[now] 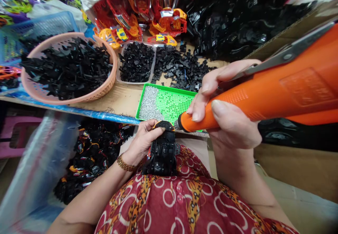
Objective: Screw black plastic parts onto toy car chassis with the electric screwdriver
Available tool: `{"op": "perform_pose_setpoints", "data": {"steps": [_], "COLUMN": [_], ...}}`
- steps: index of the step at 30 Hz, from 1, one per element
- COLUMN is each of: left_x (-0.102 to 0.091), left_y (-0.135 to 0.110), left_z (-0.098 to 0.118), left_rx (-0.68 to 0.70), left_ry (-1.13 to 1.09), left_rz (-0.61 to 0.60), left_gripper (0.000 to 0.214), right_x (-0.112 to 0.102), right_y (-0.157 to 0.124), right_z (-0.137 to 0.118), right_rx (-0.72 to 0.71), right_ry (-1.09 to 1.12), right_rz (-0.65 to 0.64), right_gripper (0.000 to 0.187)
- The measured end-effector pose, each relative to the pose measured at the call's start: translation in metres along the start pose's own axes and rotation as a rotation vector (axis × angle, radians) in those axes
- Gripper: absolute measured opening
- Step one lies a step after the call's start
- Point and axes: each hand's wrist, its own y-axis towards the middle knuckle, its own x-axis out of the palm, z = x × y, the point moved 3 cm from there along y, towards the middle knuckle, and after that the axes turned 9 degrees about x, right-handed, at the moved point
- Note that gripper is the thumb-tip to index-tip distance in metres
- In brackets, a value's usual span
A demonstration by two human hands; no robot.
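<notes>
My right hand (232, 114) is wrapped round an orange electric screwdriver (269, 89) with a grey lever along its top. The tool's dark tip points left, close to the end of a black plastic toy car chassis (163, 149); whether they touch I cannot tell. My left hand (144, 137) grips that chassis, its thumb pressed on the upper end, where an orange edge shows. The chassis lies against my lap, underside up. Just beyond it, a green perforated tray (182, 103) holds many small silver screws (149, 103) heaped at its left side.
On the bench stand a pink basket (113, 75) and a clear tub (118, 72) of black plastic pieces, with loose pieces (182, 66) beside them. Orange car bodies (169, 19) and black parts (227, 26) are piled behind. Assembled pieces (89, 156) lie below left.
</notes>
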Motion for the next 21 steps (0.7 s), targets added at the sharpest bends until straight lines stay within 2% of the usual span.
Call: {"op": "perform_pose_setpoints", "data": {"steps": [5, 11, 21], "left_x": [-0.003, 0.000, -0.001], "left_y": [0.004, 0.001, 0.002], "left_z": [-0.006, -0.001, -0.003], "left_rx": [0.029, -0.002, 0.010], "left_ry": [-0.003, -0.002, -0.021], "left_rz": [0.008, -0.008, -0.004], "left_gripper": [0.029, 0.028, 0.027], "right_x": [0.003, 0.002, 0.001], "right_y": [-0.001, -0.004, -0.006], "right_z": [-0.006, -0.002, 0.005], "right_rx": [-0.050, 0.024, 0.028], "right_ry": [-0.015, -0.045, 0.031], "right_rz": [0.004, -0.002, 0.010], "right_gripper": [0.029, 0.028, 0.031]}}
